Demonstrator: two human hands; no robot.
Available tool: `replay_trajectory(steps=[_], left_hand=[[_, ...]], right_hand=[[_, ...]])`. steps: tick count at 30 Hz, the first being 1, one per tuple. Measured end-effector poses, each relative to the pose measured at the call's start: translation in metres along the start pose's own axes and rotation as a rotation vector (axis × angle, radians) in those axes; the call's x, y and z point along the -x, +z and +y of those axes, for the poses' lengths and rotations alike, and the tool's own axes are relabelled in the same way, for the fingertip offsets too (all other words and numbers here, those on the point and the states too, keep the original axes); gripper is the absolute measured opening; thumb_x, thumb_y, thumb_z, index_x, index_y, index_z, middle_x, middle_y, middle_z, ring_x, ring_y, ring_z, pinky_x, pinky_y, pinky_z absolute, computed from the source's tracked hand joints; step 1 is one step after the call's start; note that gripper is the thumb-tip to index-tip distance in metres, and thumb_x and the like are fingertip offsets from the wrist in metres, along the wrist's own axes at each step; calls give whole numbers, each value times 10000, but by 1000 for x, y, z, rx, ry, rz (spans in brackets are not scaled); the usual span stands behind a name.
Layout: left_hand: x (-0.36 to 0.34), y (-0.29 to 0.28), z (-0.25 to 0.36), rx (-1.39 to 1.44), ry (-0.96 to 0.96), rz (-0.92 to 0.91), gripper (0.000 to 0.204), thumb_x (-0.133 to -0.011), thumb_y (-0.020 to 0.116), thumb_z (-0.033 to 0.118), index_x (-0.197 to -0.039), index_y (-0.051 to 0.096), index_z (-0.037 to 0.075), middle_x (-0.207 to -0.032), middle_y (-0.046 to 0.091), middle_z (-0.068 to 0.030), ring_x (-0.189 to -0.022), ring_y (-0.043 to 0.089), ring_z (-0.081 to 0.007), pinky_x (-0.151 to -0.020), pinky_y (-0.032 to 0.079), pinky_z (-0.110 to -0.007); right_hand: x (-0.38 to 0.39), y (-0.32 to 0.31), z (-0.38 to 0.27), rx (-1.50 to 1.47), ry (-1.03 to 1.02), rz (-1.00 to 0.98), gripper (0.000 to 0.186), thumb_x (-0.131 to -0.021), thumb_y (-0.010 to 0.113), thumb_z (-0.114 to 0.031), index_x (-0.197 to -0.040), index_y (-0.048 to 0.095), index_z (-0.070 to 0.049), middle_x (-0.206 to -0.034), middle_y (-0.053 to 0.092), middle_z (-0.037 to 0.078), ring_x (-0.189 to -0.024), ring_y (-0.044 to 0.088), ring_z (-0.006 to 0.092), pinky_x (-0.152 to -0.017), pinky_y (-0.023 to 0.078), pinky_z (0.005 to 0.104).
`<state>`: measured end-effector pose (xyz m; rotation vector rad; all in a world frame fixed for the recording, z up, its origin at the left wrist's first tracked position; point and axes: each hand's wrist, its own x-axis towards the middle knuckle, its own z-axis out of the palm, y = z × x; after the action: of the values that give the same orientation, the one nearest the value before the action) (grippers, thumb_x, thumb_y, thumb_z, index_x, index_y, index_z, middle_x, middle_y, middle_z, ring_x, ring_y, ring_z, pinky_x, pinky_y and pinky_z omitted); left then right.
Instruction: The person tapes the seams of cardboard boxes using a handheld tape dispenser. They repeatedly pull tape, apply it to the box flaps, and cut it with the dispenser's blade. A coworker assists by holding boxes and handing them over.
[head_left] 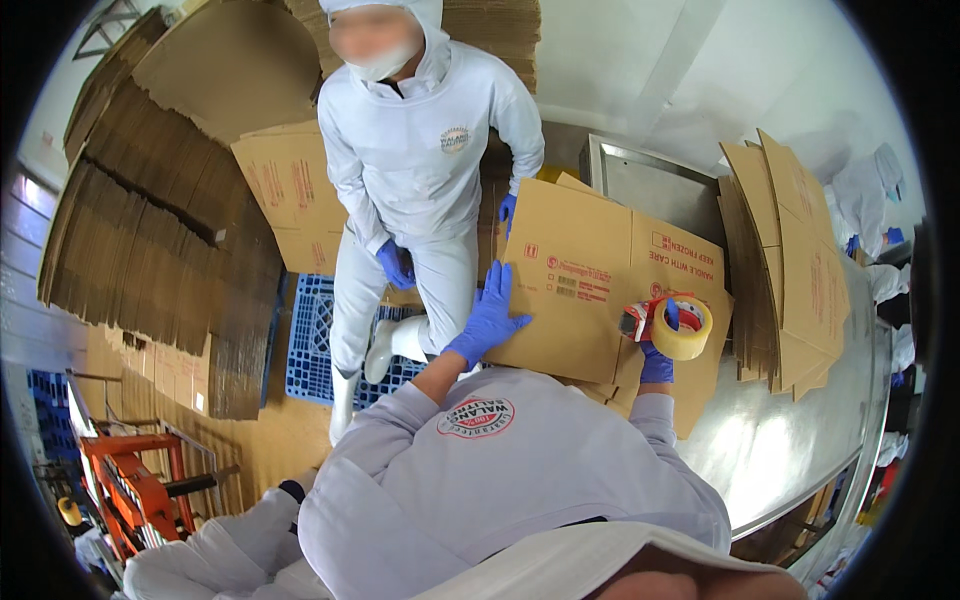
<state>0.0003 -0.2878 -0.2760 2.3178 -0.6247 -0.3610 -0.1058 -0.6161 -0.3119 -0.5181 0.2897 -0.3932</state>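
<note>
My left hand [490, 310] in a blue glove lies with fingers extended on the left part of a flattened brown cardboard box [565, 325] with red printing. My right hand [658, 365], also gloved in blue, grips a red tape dispenser [637, 322] carrying a roll of clear yellowish tape [685, 340], held over the right part of the box. Much of that hand is hidden behind the roll. The box rests at the edge of a steel table [770, 465], with more cardboard beneath it.
A co-worker in white [410, 160] stands ahead beside a blue plastic pallet [310, 350]. Tall cardboard stacks [130, 250] are at the left, above an orange pallet jack [130, 480]. Folded cartons [790, 270] stand on the table at right. Another person's white-clothed leg [210, 560] is at lower left.
</note>
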Motion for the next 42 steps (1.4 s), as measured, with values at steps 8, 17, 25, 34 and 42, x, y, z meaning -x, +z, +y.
replay_trajectory(steps=[8,17,25,34,42], left_hand=[[-38,4,32,-404,93,-60,912,-682,619,405,-1335,90,51,-1391,25,-171,-1279,35,-354,-939,52,-623],[-29,6,37,-290,375,-174,1135,-507,693,538,-1304,130,-40,-1363,39,-243,-1263,-22,-403,-992,27,-539],[5,-2,51,-329,437,-259,1178,-450,718,547,-1300,145,-33,-1362,83,-230,-1274,6,-372,-1007,59,-510],[9,6,43,-375,478,-234,1062,-522,674,532,-1270,207,-60,-1350,120,-237,-1276,46,-355,-998,56,-521],[6,24,19,-386,579,-88,1066,-537,619,600,-1268,220,-65,-1342,157,-231,-1275,71,-348,-999,31,-522]], right_hand=[[28,-67,-7,240,-65,175,187,-761,587,-174,-910,559,-65,-912,575,69,-844,560,187,-780,466,338],[21,39,-10,1643,-1160,232,287,-687,671,-188,-925,567,-66,-916,549,48,-829,529,141,-752,433,264],[-31,135,37,938,-769,-142,229,-709,607,12,-935,572,26,-1002,567,122,-948,534,193,-864,423,316],[-25,89,57,1069,-338,-5,122,-788,501,-90,-850,567,-7,-851,604,104,-741,577,158,-665,483,269],[87,131,84,1219,-235,-25,244,-677,659,-105,-890,570,-27,-863,604,56,-788,582,151,-701,465,276]])
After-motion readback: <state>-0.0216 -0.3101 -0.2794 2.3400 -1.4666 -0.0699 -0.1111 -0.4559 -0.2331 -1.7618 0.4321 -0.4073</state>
